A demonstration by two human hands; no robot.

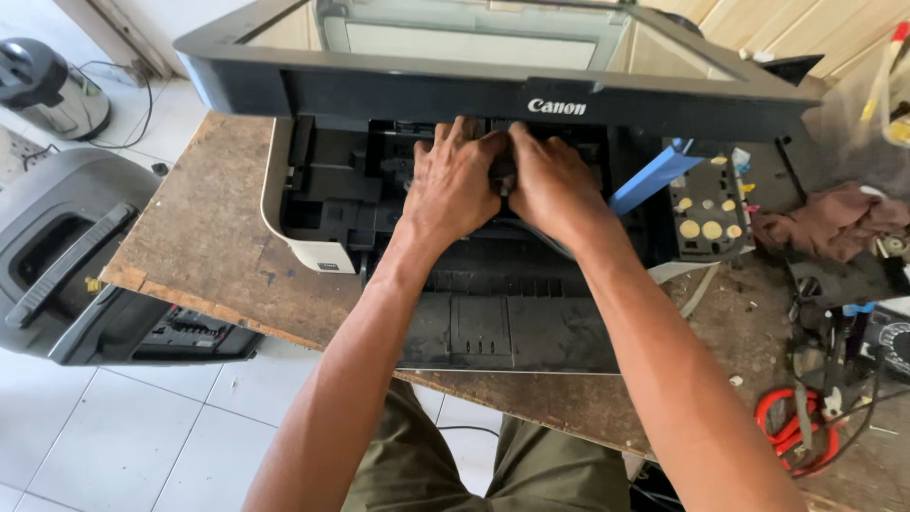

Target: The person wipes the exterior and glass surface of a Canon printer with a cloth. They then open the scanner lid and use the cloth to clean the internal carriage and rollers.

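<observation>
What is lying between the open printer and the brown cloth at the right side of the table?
In the head view, a detached button panel lies between the printer and the brown cloth.

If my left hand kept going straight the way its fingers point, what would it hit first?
The left hand points into the open printer. It would probably first meet the black parts inside, under the raised scanner lid. Depth there is hard to judge.

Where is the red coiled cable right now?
In the head view, the red coiled cable lies at the lower right on the worn wooden table, right of the right forearm.
</observation>
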